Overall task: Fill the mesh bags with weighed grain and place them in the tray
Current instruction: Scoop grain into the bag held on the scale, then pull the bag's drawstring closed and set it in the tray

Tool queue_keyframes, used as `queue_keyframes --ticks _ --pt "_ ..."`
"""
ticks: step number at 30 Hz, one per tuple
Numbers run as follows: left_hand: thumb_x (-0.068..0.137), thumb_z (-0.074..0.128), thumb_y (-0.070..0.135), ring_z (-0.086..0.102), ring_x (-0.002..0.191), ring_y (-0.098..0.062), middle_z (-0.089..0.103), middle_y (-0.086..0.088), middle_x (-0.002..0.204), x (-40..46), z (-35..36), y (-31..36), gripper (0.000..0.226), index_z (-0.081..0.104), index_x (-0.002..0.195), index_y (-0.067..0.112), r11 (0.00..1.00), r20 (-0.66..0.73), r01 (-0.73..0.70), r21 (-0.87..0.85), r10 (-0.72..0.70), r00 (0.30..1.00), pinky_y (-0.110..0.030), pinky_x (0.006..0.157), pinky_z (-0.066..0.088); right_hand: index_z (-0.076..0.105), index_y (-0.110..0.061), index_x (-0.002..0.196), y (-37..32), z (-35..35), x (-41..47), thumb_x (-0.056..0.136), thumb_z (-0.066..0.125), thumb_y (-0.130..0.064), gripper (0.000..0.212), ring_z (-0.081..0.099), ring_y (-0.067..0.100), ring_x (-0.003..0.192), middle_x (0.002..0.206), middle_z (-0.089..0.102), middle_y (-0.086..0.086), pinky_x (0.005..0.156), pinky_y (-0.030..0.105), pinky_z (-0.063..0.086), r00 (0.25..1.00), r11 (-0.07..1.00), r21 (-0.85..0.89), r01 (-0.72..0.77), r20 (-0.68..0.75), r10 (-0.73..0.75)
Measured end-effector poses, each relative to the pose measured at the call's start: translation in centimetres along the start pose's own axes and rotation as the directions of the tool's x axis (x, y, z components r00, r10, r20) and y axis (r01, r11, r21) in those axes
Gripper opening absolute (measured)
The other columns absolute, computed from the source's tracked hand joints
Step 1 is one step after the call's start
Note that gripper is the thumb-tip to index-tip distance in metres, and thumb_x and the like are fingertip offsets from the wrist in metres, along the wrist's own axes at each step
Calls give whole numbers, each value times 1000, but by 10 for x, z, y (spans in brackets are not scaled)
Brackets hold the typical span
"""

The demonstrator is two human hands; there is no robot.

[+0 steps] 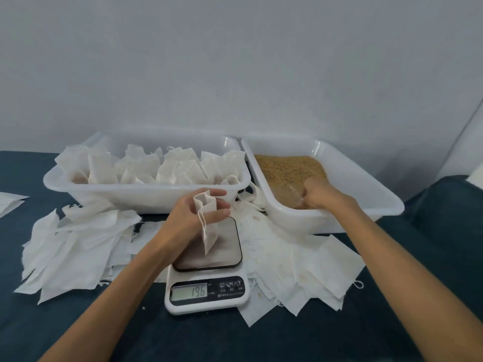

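My left hand [198,212] holds a small white mesh bag [209,231] by its open top, and the bag hangs down onto the platform of a white kitchen scale [209,259] whose display reads 19.6. My right hand [318,194] is inside the right white tray [366,184], fingers curled into the brown grain [287,168] at its near end. The left white tray [141,197] holds several filled mesh bags [167,165] standing upright.
Loose empty mesh bags lie in piles left of the scale [75,246] and right of it [300,262] on the dark blue table cover [392,322]. A grey wall rises behind the trays. A dark cushion edge [449,205] sits at the far right.
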State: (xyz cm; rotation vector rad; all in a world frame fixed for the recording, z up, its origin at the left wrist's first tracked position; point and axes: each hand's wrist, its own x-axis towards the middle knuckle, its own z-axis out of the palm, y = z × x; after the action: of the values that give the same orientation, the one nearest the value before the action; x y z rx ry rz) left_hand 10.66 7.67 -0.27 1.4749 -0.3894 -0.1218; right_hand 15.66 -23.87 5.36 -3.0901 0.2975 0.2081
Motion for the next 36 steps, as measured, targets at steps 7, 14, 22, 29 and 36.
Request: queue_keyframes --ticks 7,14,22,29,36 --pt "72 91 38 74 105 -20 78 -5 107 -1 0 -1 46 75 115 33 1000 6 -11 23 11 1000 -36 93 50 49 -15 70 -10 4 2 90 67 -13 27 51 16 64 76 59 4 53 29 38 999 999 -30 -33 -43 32" --pt "75 89 31 74 104 -19 79 -5 107 -2 0 0 41 75 113 32 1000 10 -3 12 2 1000 -33 94 50 56 -9 76 -31 -1 -21 91 60 -10 16 58 25 71 80 61 6 56 30 42 966 998 -59 17 -255 -32" --pt "74 89 21 75 103 -18 79 -4 109 -4 -4 0 69 56 135 27 1000 -55 15 -8 -15 998 -26 89 52 70 -19 116 -98 25 -98 99 63 -13 20 67 2 99 102 72 -14 88 14 49 643 468 493 734 -726 -243" --pt "104 61 20 72 113 -15 81 -2 109 -11 0 -4 17 73 116 16 989 -13 22 146 -20 1000 -31 97 46 71 -20 111 -106 55 -104 100 59 -10 18 70 9 92 89 71 -14 82 20 53 626 360 545 757 -762 -165" --pt "109 50 17 74 97 -23 79 -10 99 -13 -13 20 24 73 110 10 995 -180 -94 20 96 979 -32 79 57 71 -19 110 -107 61 -107 99 60 -8 20 70 5 89 88 70 -16 79 11 50 588 342 507 791 -785 -197"
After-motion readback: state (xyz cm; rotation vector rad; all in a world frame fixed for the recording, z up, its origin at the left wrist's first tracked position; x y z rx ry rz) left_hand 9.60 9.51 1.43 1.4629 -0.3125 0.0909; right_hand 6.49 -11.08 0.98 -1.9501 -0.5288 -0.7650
